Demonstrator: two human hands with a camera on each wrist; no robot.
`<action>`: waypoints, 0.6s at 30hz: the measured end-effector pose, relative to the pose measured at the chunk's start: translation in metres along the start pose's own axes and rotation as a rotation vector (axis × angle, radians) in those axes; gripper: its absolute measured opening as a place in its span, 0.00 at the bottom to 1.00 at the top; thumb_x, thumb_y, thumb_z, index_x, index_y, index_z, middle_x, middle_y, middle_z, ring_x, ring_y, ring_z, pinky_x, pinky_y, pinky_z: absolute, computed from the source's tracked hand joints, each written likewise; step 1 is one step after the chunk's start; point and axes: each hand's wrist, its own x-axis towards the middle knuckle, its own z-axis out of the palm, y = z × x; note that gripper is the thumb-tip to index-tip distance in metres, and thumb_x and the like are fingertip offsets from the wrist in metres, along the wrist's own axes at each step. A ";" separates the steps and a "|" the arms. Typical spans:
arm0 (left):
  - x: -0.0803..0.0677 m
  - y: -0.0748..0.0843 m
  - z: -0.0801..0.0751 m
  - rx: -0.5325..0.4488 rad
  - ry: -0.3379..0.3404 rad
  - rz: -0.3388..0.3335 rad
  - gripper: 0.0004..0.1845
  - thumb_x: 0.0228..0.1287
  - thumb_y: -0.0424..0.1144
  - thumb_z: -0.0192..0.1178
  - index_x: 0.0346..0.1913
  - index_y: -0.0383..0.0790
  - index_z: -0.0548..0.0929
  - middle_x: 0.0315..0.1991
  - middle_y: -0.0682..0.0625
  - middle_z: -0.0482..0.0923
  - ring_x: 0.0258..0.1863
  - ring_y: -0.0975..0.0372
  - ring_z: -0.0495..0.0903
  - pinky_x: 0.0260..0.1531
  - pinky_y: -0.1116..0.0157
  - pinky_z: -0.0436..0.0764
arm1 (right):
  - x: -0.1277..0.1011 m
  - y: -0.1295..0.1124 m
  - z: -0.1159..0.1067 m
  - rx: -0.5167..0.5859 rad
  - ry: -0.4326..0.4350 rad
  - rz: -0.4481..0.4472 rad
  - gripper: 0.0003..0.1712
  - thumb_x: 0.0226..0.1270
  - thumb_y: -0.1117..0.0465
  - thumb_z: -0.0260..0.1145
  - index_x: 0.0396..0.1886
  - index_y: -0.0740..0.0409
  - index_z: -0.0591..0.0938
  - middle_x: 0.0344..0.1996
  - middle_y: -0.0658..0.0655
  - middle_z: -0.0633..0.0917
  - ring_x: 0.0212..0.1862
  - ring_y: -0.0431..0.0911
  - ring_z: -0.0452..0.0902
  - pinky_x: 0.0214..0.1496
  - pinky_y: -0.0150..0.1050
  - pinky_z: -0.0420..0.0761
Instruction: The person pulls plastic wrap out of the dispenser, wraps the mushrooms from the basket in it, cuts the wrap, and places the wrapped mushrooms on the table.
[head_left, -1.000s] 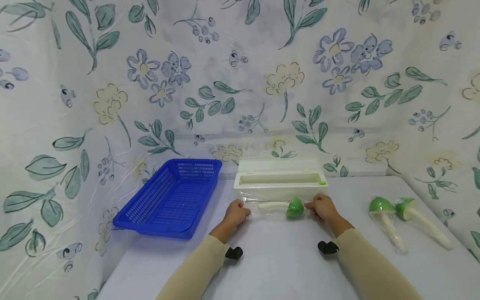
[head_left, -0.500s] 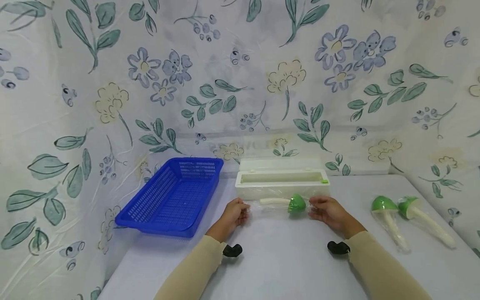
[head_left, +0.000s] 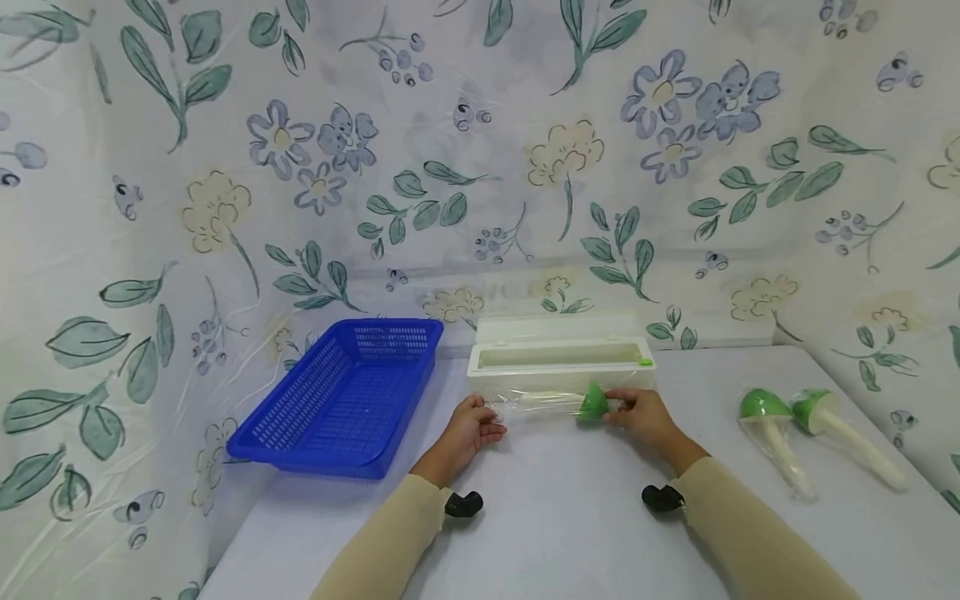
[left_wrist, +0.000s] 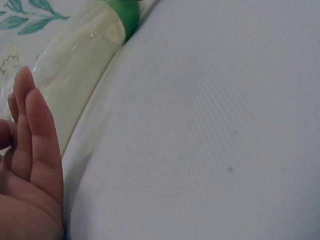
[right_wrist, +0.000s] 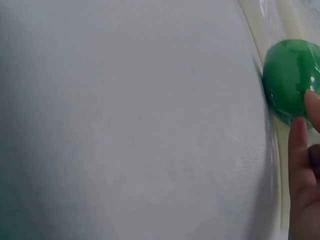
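A mushroom with a green cap (head_left: 593, 403) and a pale stem (left_wrist: 85, 75) lies sideways in clear plastic film (head_left: 517, 407), just in front of a white box. My left hand (head_left: 468, 429) pinches the film beyond the stem end between thumb and finger, while its other fingers extend loosely. At the opposite end, my right hand (head_left: 645, 421) has its fingertips right against the cap, holding the film there. In the right wrist view, a thumb and a finger meet the shiny green cap (right_wrist: 290, 80); the other fingers are partly hidden.
The long white box (head_left: 561, 386) stands at the back with its lid (head_left: 558, 328) raised and a small green piece at its right end. To its left sits a blue perforated basket (head_left: 382, 467). Two more green-capped mushrooms (head_left: 765, 405) (head_left: 813, 410) lie at the right on the white table (head_left: 555, 517).
My right hand has shifted left from the film's end up to the green cap. The film now looks gathered closer around the stem. My left hand stays at its end, some fingers loosened.
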 end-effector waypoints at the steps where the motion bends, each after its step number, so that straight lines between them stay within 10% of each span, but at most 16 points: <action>1: 0.001 0.000 0.001 0.024 0.039 -0.016 0.12 0.63 0.22 0.46 0.33 0.42 0.59 0.23 0.47 0.73 0.19 0.60 0.81 0.21 0.65 0.81 | 0.002 -0.002 0.000 -0.026 0.006 0.008 0.26 0.54 0.67 0.75 0.54 0.66 0.81 0.30 0.55 0.78 0.33 0.47 0.71 0.30 0.35 0.74; 6: 0.005 0.002 0.006 0.155 0.184 -0.061 0.07 0.59 0.24 0.47 0.36 0.38 0.64 0.21 0.49 0.71 0.16 0.65 0.74 0.16 0.70 0.76 | 0.009 -0.005 -0.004 -0.068 0.004 0.022 0.18 0.62 0.59 0.72 0.47 0.66 0.84 0.33 0.56 0.83 0.34 0.46 0.78 0.33 0.38 0.79; 12: 0.009 0.002 0.007 0.293 0.196 -0.119 0.07 0.61 0.26 0.48 0.41 0.35 0.66 0.19 0.50 0.71 0.13 0.67 0.69 0.13 0.72 0.72 | 0.012 -0.003 -0.006 0.276 0.002 0.177 0.14 0.70 0.63 0.64 0.44 0.73 0.82 0.26 0.54 0.79 0.30 0.42 0.79 0.39 0.38 0.83; 18: 0.017 0.001 0.015 0.716 0.189 -0.066 0.07 0.56 0.23 0.51 0.32 0.37 0.65 0.15 0.47 0.72 0.09 0.64 0.69 0.08 0.70 0.70 | 0.012 -0.003 -0.003 0.409 -0.005 0.335 0.12 0.67 0.64 0.66 0.42 0.71 0.80 0.20 0.53 0.75 0.24 0.44 0.78 0.34 0.38 0.83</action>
